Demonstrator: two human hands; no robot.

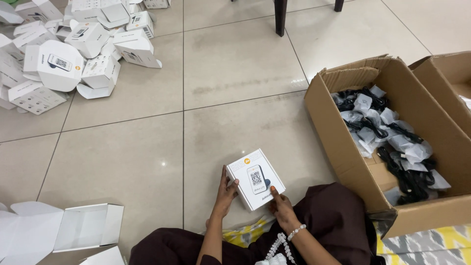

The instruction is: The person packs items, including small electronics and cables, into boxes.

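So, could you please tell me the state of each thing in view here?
Small white box: closed, held by left hand and right hand.
Cardboard carton: open, part-filled with bagged black cables.
White boxes in pile: heaped, several open.
White box by knee: open, empty.

Small white box (255, 179) held between left hand (224, 195) and right hand (282, 206), cardboard carton (343, 147) of bagged black cables (387, 142) just beside

Loads of open tiled floor (147, 162) straight ahead, so a hand can reach forward freely. Left-far corner is clogged with a pile of white boxes (73, 54), an open white carton (88, 226) sits near-left, and the cardboard box (343, 147) of bagged cables walls off the right.
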